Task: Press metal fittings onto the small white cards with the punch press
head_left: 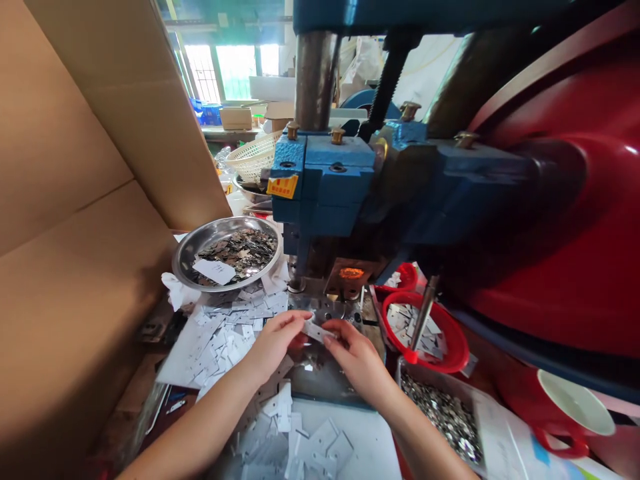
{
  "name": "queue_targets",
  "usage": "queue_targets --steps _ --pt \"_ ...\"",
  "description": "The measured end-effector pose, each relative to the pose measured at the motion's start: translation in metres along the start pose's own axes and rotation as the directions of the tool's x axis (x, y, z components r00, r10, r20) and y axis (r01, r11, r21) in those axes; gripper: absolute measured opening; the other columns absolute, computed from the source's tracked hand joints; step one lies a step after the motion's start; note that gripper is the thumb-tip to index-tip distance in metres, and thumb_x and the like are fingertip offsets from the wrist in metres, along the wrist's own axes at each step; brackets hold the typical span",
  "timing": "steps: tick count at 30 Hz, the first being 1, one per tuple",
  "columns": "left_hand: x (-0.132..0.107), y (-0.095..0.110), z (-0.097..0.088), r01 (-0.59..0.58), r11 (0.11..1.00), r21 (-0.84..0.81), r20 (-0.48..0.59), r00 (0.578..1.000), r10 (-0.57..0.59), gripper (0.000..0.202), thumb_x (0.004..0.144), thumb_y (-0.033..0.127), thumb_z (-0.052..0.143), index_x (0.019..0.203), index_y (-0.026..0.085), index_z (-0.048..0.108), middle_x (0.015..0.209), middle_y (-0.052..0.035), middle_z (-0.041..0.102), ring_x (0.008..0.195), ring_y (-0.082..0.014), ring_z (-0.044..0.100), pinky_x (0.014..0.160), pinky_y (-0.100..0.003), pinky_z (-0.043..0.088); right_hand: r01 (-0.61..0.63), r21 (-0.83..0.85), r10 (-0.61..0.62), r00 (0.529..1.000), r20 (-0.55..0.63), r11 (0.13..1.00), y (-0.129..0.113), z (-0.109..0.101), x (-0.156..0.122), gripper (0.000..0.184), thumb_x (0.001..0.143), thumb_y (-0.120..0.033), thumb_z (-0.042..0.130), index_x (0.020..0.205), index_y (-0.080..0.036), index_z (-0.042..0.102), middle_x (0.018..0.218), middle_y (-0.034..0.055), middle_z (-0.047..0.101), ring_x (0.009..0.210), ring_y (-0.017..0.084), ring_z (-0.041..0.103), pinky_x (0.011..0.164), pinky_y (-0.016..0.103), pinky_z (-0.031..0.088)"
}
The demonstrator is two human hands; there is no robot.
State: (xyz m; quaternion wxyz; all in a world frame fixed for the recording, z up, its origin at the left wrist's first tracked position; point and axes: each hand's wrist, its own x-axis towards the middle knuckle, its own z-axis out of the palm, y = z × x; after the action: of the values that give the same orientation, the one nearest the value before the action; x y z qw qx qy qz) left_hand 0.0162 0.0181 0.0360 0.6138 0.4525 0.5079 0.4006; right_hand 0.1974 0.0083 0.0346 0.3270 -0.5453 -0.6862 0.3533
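Observation:
Between my two hands is a small flat metal plate [316,331] with holes in it, in front of the die of a blue press [325,187]. My left hand [280,340] pinches the plate's left end between thumb and fingers. At the other end, my right hand [354,350] grips it the same way. Many similar flat metal plates [220,347] lie in a loose pile left of my left forearm. More of them [320,443] are spread on a white surface below my hands.
A steel bowl [180,267] of small dark metal pieces stands at left, beside tall cardboard [125,100]. Right of the press are a red basket [457,340] with plates, a bin of small shiny parts [445,413], a red mug [555,437] and a large red wheel [560,253].

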Motion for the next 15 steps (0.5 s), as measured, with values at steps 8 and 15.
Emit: queue_targets --steps 8,15 --pt "0.042 0.004 0.022 -0.305 0.728 0.613 -0.052 0.905 0.423 0.010 0.079 0.019 0.059 0.082 0.021 0.069 0.084 -0.0018 0.064 0.082 -0.0187 0.059 0.076 -0.031 0.046 0.124 -0.152 -0.165 0.939 -0.302 0.981 0.024 -0.001 0.035 0.015 0.082 -0.030 0.050 0.082 -0.021 0.062 0.087 0.0058 0.062 0.085 0.022 0.059 0.077 0.034 0.046" --pt "0.072 -0.004 0.025 -0.300 0.751 0.588 -0.077 0.903 0.422 0.020 0.074 0.011 0.060 0.091 0.019 0.068 0.095 -0.0052 0.064 0.095 -0.0215 0.059 0.089 -0.035 0.044 0.065 -0.097 -0.097 0.926 -0.365 0.993 0.044 0.003 0.062 0.014 0.073 -0.027 0.052 0.079 -0.020 0.062 0.088 0.0062 0.057 0.085 0.023 0.058 0.078 0.036 0.047"
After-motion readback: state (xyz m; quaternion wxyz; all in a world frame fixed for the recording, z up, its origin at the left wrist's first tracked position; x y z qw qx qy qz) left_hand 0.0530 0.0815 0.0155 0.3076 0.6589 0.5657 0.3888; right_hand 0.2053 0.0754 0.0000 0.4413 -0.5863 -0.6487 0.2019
